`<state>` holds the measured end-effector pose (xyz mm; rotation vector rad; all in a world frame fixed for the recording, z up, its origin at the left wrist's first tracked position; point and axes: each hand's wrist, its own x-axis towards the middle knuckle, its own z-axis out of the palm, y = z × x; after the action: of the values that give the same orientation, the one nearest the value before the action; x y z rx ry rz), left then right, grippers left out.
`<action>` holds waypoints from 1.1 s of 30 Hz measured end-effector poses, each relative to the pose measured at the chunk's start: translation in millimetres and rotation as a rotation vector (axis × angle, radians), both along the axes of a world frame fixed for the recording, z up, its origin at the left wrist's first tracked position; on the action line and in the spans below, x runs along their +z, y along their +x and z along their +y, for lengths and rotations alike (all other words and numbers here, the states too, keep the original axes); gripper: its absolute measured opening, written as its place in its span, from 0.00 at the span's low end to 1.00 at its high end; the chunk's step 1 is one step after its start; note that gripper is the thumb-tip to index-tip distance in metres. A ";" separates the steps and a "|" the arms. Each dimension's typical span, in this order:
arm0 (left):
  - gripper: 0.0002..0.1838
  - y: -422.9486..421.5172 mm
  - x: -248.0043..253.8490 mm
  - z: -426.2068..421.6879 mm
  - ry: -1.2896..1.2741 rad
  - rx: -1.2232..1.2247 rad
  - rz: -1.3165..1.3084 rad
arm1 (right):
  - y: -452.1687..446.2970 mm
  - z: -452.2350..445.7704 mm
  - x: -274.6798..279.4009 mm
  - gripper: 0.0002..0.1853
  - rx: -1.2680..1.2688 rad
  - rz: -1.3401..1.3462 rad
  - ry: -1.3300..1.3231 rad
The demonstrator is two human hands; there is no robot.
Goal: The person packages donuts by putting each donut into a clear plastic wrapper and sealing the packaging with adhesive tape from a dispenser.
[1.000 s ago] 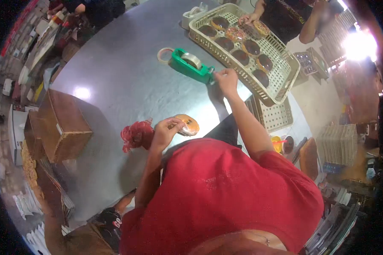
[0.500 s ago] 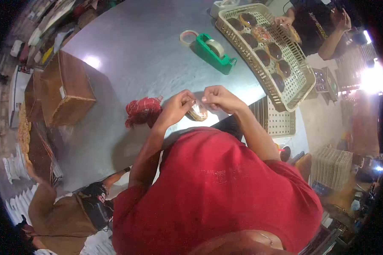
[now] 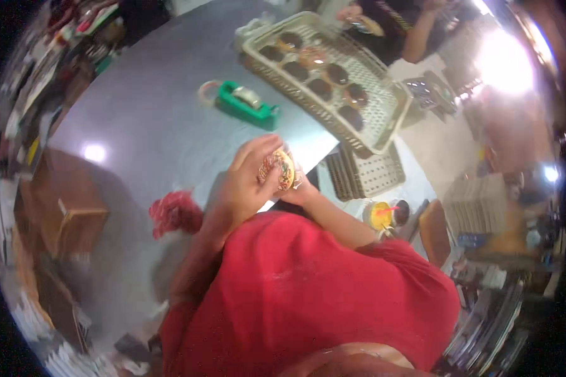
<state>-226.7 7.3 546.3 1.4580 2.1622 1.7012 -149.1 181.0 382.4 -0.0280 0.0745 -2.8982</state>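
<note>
A round doughnut (image 3: 283, 168) covered in coloured sprinkles is between my hands, above the near edge of the table. My left hand (image 3: 246, 179) is closed round its left side, with the thumb across the front. At its right and underneath is my right hand (image 3: 300, 190), its fingers curled against it and partly hidden behind it. A shiny clear wrapper seems to show at that side, though blur hides the detail. Left of my forearm lies a crumpled red plastic bag (image 3: 176, 213). Beyond my hands stands a green tape dispenser (image 3: 248, 107) with a roll of tape in it.
A cream crate (image 3: 383, 119) with several glazed doughnuts stands at the table's far right. Behind it a co-worker's hand (image 3: 352, 14) holds a doughnut. Stacked crates (image 3: 377, 173) and a yellow cup (image 3: 381, 215) are to my right. A cardboard box (image 3: 82, 210) is at the left.
The view has swung, shifting the table and crate leftward. The doughnut has been turned so its sprinkled face shows. My right hand has come down from above it to its right side.
</note>
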 end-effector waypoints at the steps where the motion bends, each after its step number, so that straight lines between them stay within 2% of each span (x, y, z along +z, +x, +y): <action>1: 0.24 0.4 19.1 -2.9 0.034 -0.050 -0.030 | 1.8 8.0 34.7 0.39 -0.080 0.035 -0.037; 2: 0.24 -1.5 29.0 -10.4 0.058 -0.097 -0.061 | 3.7 10.5 67.3 0.40 -0.155 0.071 -0.084; 3: 0.24 -8.7 16.2 -17.8 0.091 -0.081 -0.046 | 5.2 13.8 82.8 0.41 -0.225 0.109 -0.137; 5: 0.22 -19.1 -4.3 -34.7 0.066 0.004 -0.119 | 2.6 66.4 94.8 0.45 -0.429 0.006 0.153; 7: 0.20 -17.6 -18.6 -48.9 -0.004 0.055 -0.214 | 4.4 112.5 131.3 0.31 -0.627 0.045 0.303; 9: 0.17 -15.9 -35.8 -57.3 0.046 0.154 -0.481 | 10.0 156.1 144.6 0.33 -0.795 0.008 0.364; 10: 0.17 -8.5 -41.1 -63.1 0.038 0.143 -0.489 | 24.7 161.2 132.5 0.33 -0.807 -0.004 0.364; 12: 0.16 -2.7 -47.3 -74.8 0.112 0.172 -0.512 | 42.2 169.4 83.6 0.34 -1.049 -0.279 0.309; 14: 0.15 -7.4 -59.0 -80.8 0.175 0.208 -0.513 | 72.6 140.6 28.7 0.33 -1.066 -0.390 0.357; 15: 0.15 -10.0 -70.1 -86.2 0.211 0.242 -0.539 | 69.7 145.3 30.8 0.33 -1.052 -0.384 0.364; 18: 0.15 -9.9 -86.1 -102.5 0.230 0.292 -0.609 | 85.8 134.3 47.0 0.31 -0.825 -0.270 0.771; 20: 0.14 -13.1 -87.3 -104.7 0.184 0.297 -0.631 | 66.1 158.2 89.1 0.26 -1.010 -0.509 1.040; 22: 0.14 -14.8 -83.2 -106.0 0.169 0.313 -0.630 | 54.8 215.2 94.4 0.22 -0.998 -0.624 1.521; 24: 0.13 -15.0 -72.6 -106.9 0.159 0.339 -0.619 | 53.8 292.8 30.5 0.23 -0.950 -0.605 2.328; 25: 0.13 -15.1 -69.3 -108.5 0.158 0.352 -0.615 | 53.5 299.3 1.9 0.23 -0.955 -0.591 2.323; 28: 0.13 -12.5 -68.3 -110.8 0.171 0.395 -0.583 | 41.6 312.5 -41.5 0.25 -0.952 -0.625 2.783; 29: 0.13 -10.5 -69.7 -111.7 0.172 0.415 -0.575 | 36.3 303.7 -25.0 0.25 -0.955 -0.600 2.792; 31: 0.13 -8.1 -75.1 -114.5 0.178 0.435 -0.565 | 24.4 257.6 44.4 0.25 -0.650 -0.773 2.204; 32: 0.13 -7.1 -77.5 -116.7 0.168 0.441 -0.552 | 18.5 245.6 61.9 0.26 -0.499 -0.829 1.901; 33: 0.13 -7.0 -78.4 -120.3 0.151 0.443 -0.538 | 16.5 297.4 33.7 0.26 -0.493 -0.820 1.901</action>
<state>-233.7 -113.0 467.9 0.4451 2.1663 2.1091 -132.6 478.4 416.0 1.4694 2.5617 -1.6748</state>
